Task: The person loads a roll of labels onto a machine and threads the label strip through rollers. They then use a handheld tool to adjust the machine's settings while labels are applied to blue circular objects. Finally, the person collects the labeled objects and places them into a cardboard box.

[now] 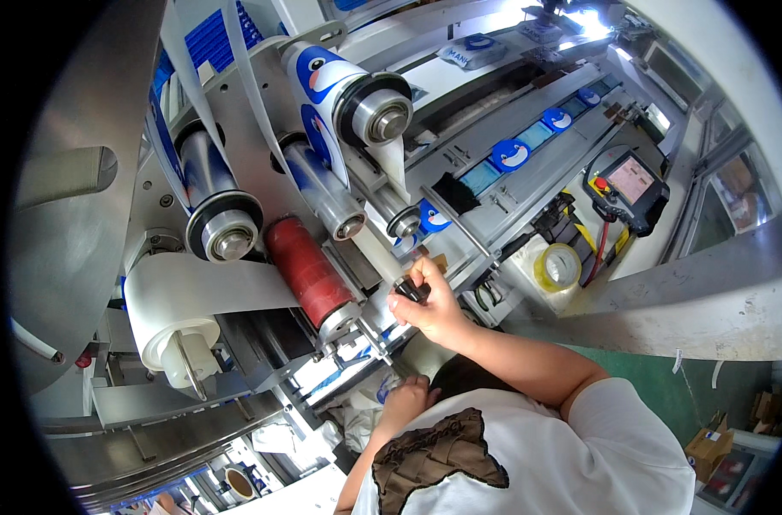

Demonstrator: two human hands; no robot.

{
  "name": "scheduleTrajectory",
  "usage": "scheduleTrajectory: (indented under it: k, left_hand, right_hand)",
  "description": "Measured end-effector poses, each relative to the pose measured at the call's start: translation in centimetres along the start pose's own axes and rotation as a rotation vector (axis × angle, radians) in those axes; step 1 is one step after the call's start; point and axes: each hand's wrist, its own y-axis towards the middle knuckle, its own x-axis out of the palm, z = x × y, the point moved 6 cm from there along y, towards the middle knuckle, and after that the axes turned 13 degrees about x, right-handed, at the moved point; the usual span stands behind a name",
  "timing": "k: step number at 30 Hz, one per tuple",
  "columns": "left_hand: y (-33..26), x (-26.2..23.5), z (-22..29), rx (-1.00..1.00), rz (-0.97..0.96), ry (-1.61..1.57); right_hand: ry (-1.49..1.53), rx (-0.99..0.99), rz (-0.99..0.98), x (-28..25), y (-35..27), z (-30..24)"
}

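Nearest us, our left hand (405,396) rests curled at six o'clock, low against the machine (236,112); whether it grips anything we cannot tell. Our right hand (429,302) pinches a small black knob (409,288) just right of the red roller (309,268), at centre.

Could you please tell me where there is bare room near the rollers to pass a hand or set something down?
Bare metal lies on the curved guard left of the rollers. Around the red roller and the right hand gripping a black knob, it is crowded.
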Motion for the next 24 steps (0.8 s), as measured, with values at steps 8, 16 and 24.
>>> scheduleTrajectory:
  k: [8, 16, 24]
  left_hand:
    - [-0.11, -0.15, 0.19, 0.009, 0.004, 0.024]
    - [0.00, 0.13, -0.03, 0.029, 0.023, 0.032]
    - [-0.10, 0.34, -0.22, -0.019, -0.011, 0.025]
  right_hand:
    - [-0.026, 0.002, 0.010, -0.02, 0.04, 0.08]
    - [-0.020, -0.002, -0.001, -0.10, 0.11, 0.27]
    - [-0.022, -0.025, 0.017, -0.15, 0.06, 0.12]
